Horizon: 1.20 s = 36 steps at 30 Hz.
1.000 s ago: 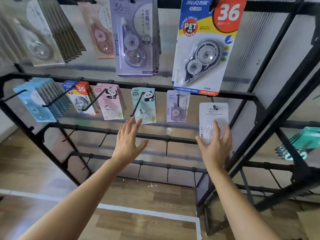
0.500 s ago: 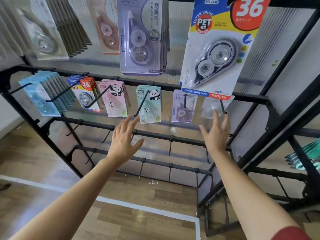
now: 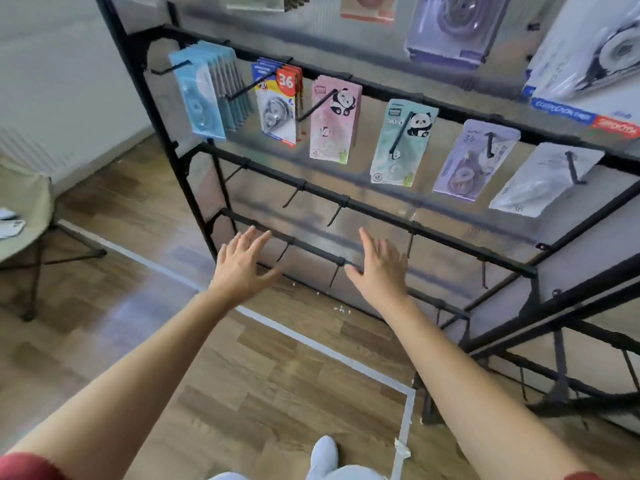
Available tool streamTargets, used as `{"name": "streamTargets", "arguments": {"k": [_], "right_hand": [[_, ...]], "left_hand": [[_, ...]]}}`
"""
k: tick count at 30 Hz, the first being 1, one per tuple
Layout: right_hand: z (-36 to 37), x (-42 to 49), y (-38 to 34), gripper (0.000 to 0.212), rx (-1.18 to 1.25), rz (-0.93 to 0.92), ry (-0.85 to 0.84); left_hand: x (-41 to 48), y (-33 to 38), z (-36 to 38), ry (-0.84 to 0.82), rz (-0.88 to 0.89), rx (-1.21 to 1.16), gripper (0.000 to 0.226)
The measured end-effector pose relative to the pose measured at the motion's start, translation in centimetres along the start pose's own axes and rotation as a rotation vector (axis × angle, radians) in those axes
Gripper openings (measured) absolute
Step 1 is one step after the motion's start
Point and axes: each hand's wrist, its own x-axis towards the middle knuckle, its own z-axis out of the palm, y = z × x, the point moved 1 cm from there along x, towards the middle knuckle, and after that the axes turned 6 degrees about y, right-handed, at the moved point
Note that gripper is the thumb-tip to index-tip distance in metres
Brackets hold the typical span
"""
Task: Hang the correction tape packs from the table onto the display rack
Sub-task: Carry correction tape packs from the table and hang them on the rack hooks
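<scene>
The black display rack [image 3: 388, 91] fills the upper right. On its middle rail hang correction tape packs: a blue stack [image 3: 204, 95], a "36" stack [image 3: 280, 102], a pink panda stack [image 3: 330, 121], a green panda pack [image 3: 401, 143], a lilac pack [image 3: 474, 161] and a white pack [image 3: 543, 180]. My left hand [image 3: 242, 265] and my right hand [image 3: 381, 268] hover with spread fingers in front of the lower rails, both holding nothing. A few loose packs [image 3: 10, 225] lie on the table [image 3: 26, 202] at the far left.
Two lower rails [image 3: 374, 209] carry bare black hooks. Larger packs [image 3: 450, 26] hang on the top row. White tape lines [image 3: 311, 341] mark the wooden floor. My white shoe [image 3: 323, 457] shows at the bottom edge.
My right hand has let go of the white pack, which now hangs on its hook. Both hands have dropped below the rail, and my view has swung left and down.
</scene>
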Motion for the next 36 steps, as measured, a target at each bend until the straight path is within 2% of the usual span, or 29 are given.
{"name": "streamTargets", "arguments": {"k": [11,24,36], "right_hand": [[6.4,-6.7,-26.4,0.073,-0.032,-0.342,-0.232],[14.2,-18.3,-59.2,0.072,-0.030,-0.974,-0.379],[20.3,-20.9,-86.2,0.070,-0.010,-1.218,-0.464]], "left_hand": [[-16.0,-23.0,-9.3,0.050,-0.447,0.030,0.075],[-37.2,-44.6,-19.3,0.251,-1.009,-0.008,0.071],[-43.3,-64.0,-28.8,0.379,-1.295,0.012,0.070]]}}
